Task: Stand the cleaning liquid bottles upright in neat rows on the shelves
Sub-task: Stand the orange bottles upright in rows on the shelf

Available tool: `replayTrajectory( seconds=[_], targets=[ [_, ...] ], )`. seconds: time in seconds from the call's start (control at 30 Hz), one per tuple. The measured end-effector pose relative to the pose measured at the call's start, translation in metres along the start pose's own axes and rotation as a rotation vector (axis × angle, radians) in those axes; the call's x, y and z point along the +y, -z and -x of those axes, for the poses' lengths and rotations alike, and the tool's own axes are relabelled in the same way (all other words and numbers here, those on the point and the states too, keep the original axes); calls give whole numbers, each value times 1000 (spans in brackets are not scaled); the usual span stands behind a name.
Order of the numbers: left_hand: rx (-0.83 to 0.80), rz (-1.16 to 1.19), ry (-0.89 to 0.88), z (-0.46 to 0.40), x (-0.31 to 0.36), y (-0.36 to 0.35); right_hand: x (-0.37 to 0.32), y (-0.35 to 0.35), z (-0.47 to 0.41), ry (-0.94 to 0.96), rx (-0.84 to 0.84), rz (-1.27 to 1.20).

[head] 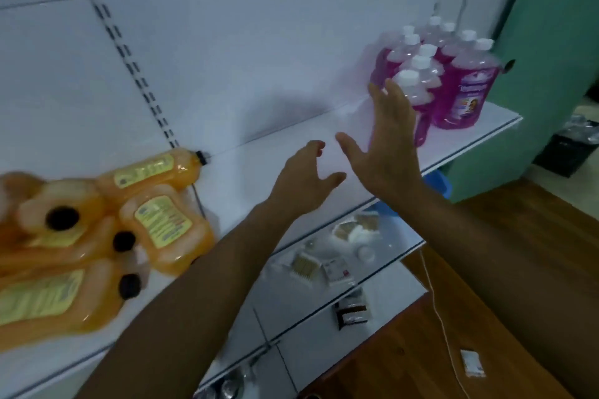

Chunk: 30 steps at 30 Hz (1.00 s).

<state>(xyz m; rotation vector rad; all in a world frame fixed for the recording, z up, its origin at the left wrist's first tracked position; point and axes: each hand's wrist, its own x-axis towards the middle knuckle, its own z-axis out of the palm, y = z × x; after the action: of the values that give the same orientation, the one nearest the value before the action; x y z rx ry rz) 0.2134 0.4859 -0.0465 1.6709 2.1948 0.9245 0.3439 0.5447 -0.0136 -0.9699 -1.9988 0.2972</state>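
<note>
Pink bottles (pixel 466 87), far right of top shelf (pixel 291 152): about 9 white caps counted, upright, tight cluster. Orange bottles (pixel 162 223), near left of same shelf: roughly 6, lying jumbled, exact count blurred. Hands: 2. Shelves visible: 3. Small packets on lower shelves: uncountable, blurred.

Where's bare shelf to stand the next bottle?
Free: the white shelf between the orange bottles lying in a heap at the left and the upright purple bottles at the right; both hands hover there, left hand and right hand. Crowded: both ends.
</note>
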Motion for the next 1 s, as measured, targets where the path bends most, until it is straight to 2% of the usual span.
replayTrajectory(
  seconds=[0.23,0.4,0.67,0.77,0.87,1.0],
  targets=[
    [174,-197,96,84,-45,80,-77,-50,39,122,-308,-295],
    [247,-262,205,127,-82,138,-124,-80,53,153,-559,-335],
    [150,-386,276,158,-115,158,-159,-110,66,130,-784,-242],
    [109,-479,215,160,-117,158,-164,-116,68,122,-845,-223],
    [47,-474,142,161,-115,158,-168,-118,70,132,-845,-206],
    [-11,-464,164,162,-117,155,-169,-118,71,115,-827,-192]
  ],
)
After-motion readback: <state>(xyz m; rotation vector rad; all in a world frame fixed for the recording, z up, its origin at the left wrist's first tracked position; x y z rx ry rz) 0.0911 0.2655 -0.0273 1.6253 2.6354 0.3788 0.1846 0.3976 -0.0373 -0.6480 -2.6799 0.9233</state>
